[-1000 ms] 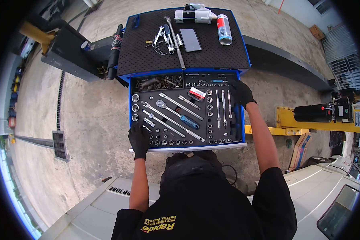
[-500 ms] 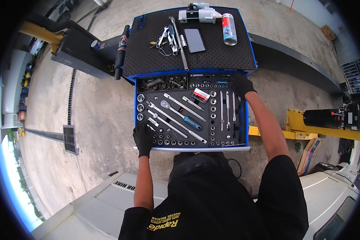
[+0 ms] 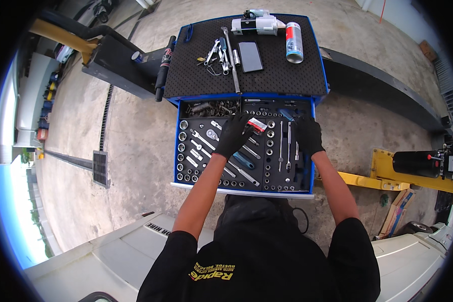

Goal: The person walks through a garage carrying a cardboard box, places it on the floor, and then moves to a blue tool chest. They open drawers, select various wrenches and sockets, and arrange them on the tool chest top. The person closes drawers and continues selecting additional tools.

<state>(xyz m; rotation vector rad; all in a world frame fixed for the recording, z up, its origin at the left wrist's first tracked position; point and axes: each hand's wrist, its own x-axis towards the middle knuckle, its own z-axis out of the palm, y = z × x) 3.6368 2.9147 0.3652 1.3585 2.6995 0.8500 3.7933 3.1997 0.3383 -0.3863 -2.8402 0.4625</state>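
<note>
Spray can (image 3: 294, 42) and phone (image 3: 250, 57) sit on the upper-centre mat (image 3: 199, 85), concrete floor (image 3: 141, 138) around. Mid-frame, left hand (image 3: 233, 135) overlaps a red-white box (image 3: 258, 124), right hand (image 3: 309, 136) adjoins a blue-handled tool (image 3: 287, 115); I cannot tell the fingers' grip.

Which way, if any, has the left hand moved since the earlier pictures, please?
Yes: the left hand has moved right and forward across the drawer, towards the box.

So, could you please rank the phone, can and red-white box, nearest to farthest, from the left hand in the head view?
1. Red-white box: just right of the left hand
2. Phone: cabinet top, centre
3. Can: cabinet top, right
</note>
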